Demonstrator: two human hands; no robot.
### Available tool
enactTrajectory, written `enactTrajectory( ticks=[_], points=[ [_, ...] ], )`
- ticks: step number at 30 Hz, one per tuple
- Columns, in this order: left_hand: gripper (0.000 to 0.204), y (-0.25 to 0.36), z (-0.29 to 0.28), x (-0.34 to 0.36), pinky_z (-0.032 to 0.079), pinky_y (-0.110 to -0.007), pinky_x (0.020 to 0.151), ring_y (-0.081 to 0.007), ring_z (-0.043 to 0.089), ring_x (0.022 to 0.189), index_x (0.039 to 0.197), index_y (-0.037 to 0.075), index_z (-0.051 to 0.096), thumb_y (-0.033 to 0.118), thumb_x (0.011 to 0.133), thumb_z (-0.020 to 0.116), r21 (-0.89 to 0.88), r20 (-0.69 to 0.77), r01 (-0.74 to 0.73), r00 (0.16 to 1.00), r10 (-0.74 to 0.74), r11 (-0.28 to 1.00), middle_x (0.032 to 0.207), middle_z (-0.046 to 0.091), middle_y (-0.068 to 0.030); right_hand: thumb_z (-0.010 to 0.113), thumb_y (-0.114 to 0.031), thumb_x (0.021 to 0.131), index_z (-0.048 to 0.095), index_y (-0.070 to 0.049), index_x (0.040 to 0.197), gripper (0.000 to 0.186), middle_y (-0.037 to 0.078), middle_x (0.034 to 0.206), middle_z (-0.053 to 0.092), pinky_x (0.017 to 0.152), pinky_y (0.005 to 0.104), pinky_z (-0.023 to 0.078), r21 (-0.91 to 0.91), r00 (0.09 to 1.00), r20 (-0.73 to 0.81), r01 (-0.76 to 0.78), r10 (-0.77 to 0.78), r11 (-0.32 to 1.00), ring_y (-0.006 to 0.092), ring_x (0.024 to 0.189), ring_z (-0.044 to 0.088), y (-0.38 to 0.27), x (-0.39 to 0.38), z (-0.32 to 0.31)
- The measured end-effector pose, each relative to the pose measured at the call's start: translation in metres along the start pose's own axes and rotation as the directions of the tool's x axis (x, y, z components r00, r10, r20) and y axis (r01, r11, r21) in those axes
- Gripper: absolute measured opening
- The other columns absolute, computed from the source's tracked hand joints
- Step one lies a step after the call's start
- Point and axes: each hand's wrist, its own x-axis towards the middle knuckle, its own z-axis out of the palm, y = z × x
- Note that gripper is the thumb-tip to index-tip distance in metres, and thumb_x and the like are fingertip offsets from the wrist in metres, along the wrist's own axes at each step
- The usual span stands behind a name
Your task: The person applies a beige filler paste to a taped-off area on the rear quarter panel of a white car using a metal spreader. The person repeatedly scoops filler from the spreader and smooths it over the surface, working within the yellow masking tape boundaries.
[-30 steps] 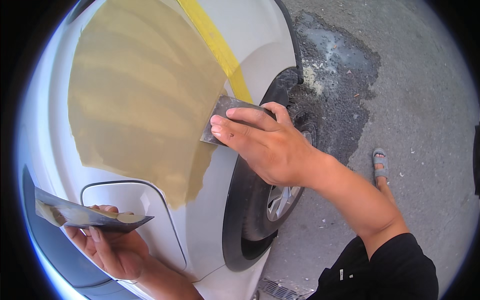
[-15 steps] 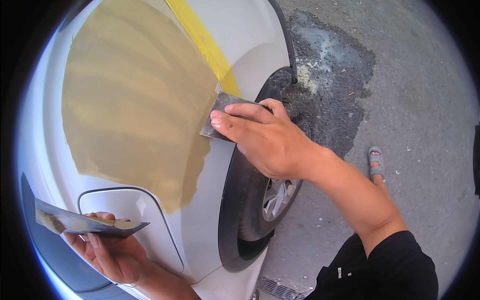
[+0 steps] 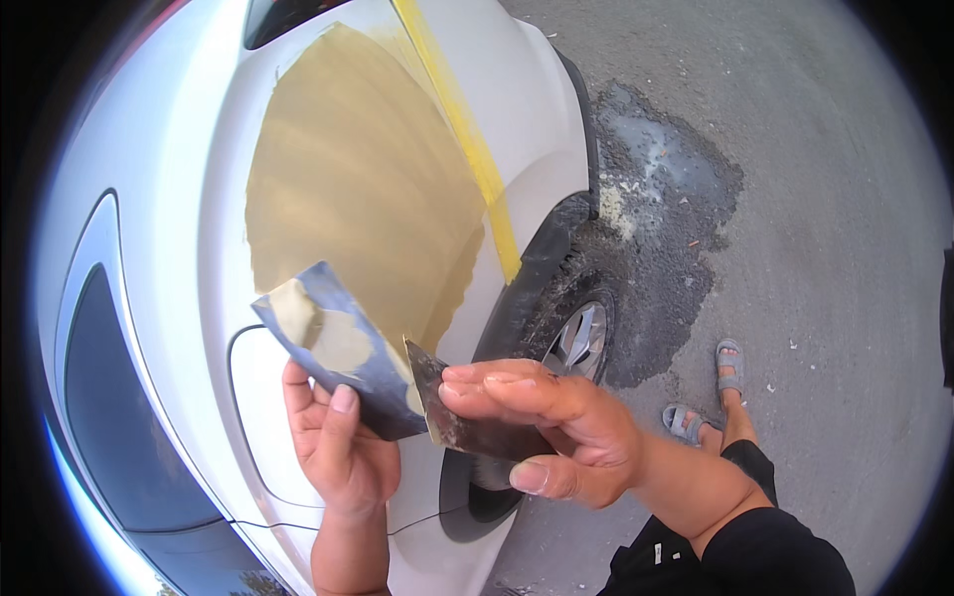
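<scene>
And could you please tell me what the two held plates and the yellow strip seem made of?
Bluish plate in the left hand: probably metal, smeared, with a cool sheen.
Darker plate in the right hand: likely scuffed metal, thin and straight-edged.
Yellow strip: perhaps paper masking tape, matte and flat.

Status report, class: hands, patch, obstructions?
Left hand holds putty-smeared plate; right hand holds dark blade. Tan patch on white panel. Plate hides part of patch.

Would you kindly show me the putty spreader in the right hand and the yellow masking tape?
Putty spreader (image 3: 469,429), head view: on its dark blade's uncovered part.
Yellow masking tape (image 3: 464,129), head view: midway along its visible strip.
</scene>
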Motion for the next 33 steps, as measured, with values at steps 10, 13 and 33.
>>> enactTrajectory(
  ticks=[10,13,33],
  points=[
    [0.047,0.024,0.013,-0.028,0.034,-0.039,0.104,-0.0229,0.047,0.119,0.131,0.001,0.028,-0.003,0.088,0.046,-0.054,-0.062,-0.104,0.993,0.101,0.993,0.127,0.050,-0.0162,0.061,-0.007,0.080,0.046,-0.003,0.129,0.052,0.009,0.128,0.056,0.097,0.0416,0.034,-0.727,0.983,0.126,0.000,0.133,0.686,0.0265,0.124,0.046,-0.018,-0.008,-0.014],
    [0.048,0.026,0.014,-0.026,0.035,-0.040,0.104,-0.0231,0.048,0.120,0.135,0.003,0.026,-0.002,0.091,0.042,0.039,-0.041,-0.232,0.971,0.234,0.972,0.128,0.050,-0.0147,0.061,-0.007,0.079,0.047,-0.003,0.128,0.051,0.008,0.126,0.057,0.095,0.0430,0.034,-0.833,0.990,0.127,0.073,0.062,0.548,0.0260,0.122,0.048,-0.037,-0.001,-0.007],
    [0.043,0.017,0.013,0.047,0.038,-0.044,0.103,-0.0234,0.049,0.119,0.136,0.008,0.029,0.003,0.095,0.041,0.146,0.102,-0.415,0.909,0.404,0.898,0.128,0.050,-0.0145,0.057,-0.011,0.083,0.057,-0.007,0.118,0.035,0.006,0.125,0.057,0.090,0.0473,0.035,-0.967,0.998,0.050,0.040,0.031,0.252,0.0188,0.120,0.050,0.005,0.006,-0.038]
  ],
)
